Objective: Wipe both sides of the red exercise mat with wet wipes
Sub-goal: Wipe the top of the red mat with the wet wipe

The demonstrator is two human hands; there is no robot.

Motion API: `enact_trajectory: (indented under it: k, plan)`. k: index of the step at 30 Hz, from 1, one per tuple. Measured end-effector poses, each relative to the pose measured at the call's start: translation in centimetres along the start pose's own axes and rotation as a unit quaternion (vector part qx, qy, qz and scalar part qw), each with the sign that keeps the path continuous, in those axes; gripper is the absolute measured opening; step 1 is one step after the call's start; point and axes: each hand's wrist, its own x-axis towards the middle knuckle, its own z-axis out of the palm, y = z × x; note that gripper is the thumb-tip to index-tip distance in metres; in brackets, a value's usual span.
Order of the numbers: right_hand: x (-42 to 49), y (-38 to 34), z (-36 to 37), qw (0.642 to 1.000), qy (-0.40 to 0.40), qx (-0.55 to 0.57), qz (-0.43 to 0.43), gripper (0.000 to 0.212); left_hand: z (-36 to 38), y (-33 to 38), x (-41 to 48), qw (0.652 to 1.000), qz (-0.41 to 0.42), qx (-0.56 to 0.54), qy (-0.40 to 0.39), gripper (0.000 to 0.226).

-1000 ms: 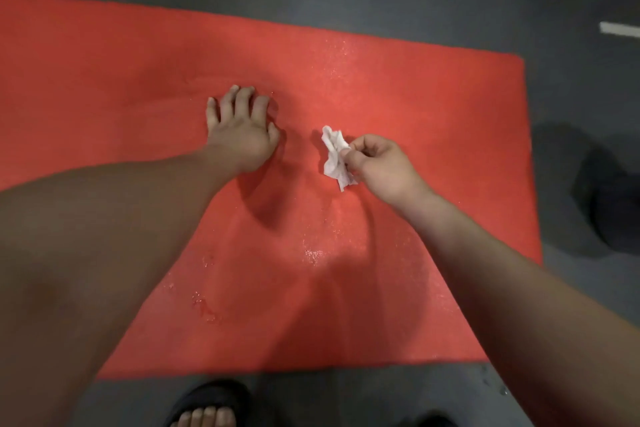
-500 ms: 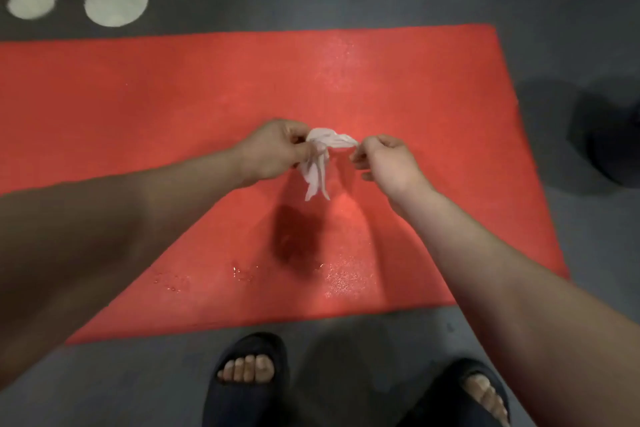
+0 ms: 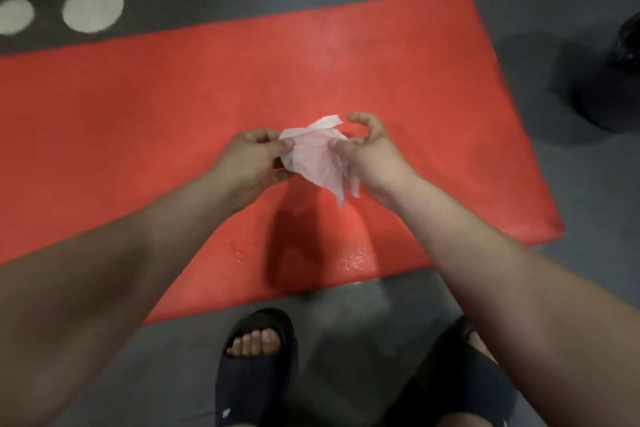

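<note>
Red mat (image 3: 156, 97) is cut off at left.

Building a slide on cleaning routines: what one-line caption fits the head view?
The left hand and right hand hold a crumpled white wipe over the red mat, wet in patches.

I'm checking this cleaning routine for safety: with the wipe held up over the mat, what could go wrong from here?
The thin wet wipe, stretched between the left hand and right hand, might tear. Wet patches glisten on the red mat near the black sandal, so stepping there could mean a slip.
</note>
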Motion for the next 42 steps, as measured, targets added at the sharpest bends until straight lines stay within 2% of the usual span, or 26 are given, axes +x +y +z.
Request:
enact_trajectory:
  k: [3,6,8,10,11,13,14,16,17,19,21,24,27,29,31,34,37,39,40,42]
  plan:
    - [-0.4,1.6,-1.0,1.000,0.018,-0.020,0.009,0.044,0.3,-1.7,0.4,0.997,-0.026,-0.032,0.061,0.027]
    - [-1.3,2.5,-1.6,0.998,0.009,-0.056,-0.016,0.039,0.9,-1.7,0.4,0.998,0.029,0.021,0.052,0.033]
    - [-1.4,2.6,-1.9,0.996,-0.031,-0.075,-0.033,0.034,1.2,-1.7,0.5,0.995,0.057,0.076,0.031,0.029]
    - [-1.5,2.5,-2.1,0.992,-0.089,-0.082,-0.032,0.030,1.0,-2.0,0.7,0.983,0.062,0.174,0.003,0.010]
    - [-1.5,2.5,-2.1,0.991,-0.113,-0.072,-0.019,0.030,0.9,-2.0,0.7,0.963,0.062,0.262,-0.025,0.023]
    - [-1.3,2.8,-2.3,0.988,-0.136,-0.071,0.002,0.033,0.8,-2.5,0.8,0.887,0.068,0.449,-0.085,0.053]
    - [-1.1,2.9,-2.4,0.986,-0.136,-0.096,0.005,0.033,0.9,-2.9,0.8,0.849,0.081,0.513,-0.098,0.058]
    - [-0.5,3.1,-2.8,0.976,-0.131,-0.174,-0.010,0.026,1.2,-3.7,1.2,0.803,0.121,0.575,-0.098,0.046]
    - [-0.2,3.3,-2.9,0.969,-0.125,-0.212,-0.025,0.019,1.2,-3.8,1.3,0.799,0.132,0.579,-0.097,0.035]
    - [0.3,3.4,-3.3,0.956,-0.103,-0.269,-0.063,0.005,0.8,-3.9,1.6,0.817,0.133,0.549,-0.114,0.029]
    - [0.8,3.3,-3.6,0.953,-0.072,-0.281,-0.084,0.022,0.5,-3.7,1.9,0.843,0.127,0.506,-0.128,0.029]
    - [1.3,3.3,-3.6,0.985,-0.044,-0.164,-0.032,0.033,0.1,-3.7,2.3,0.890,0.103,0.433,-0.100,0.018]
    - [2.5,3.8,-3.3,0.993,0.029,-0.117,-0.005,0.028,0.2,-3.9,2.8,0.938,0.038,0.325,-0.116,0.017]
    - [3.6,4.1,-3.1,0.985,0.059,-0.164,0.005,0.024,0.3,-4.0,3.3,0.945,0.008,0.308,-0.108,0.021]
    - [4.5,4.4,-2.8,0.977,0.054,-0.203,0.036,0.021,0.4,-4.0,3.8,0.941,0.004,0.330,-0.080,0.024]
    - [5.2,4.9,-2.5,0.981,0.042,-0.180,0.058,0.021,0.3,-4.2,4.8,0.929,-0.012,0.366,-0.047,0.033]
    - [5.0,4.3,-2.5,0.975,0.112,-0.183,-0.055,0.020,-0.1,-3.9,5.5,0.912,0.005,0.410,0.002,0.041]
    - [4.1,3.5,-2.6,0.938,0.134,-0.249,-0.200,0.011,-0.6,-3.6,5.7,0.889,0.043,0.454,0.046,0.038]
    - [3.6,3.3,-2.6,0.910,0.109,-0.297,-0.268,0.007,-1.0,-3.5,5.7,0.880,0.057,0.467,0.063,0.034]
    - [2.7,4.2,-2.6,0.848,-0.013,-0.408,-0.339,0.006,-1.6,-3.5,5.7,0.875,0.079,0.473,0.072,0.027]
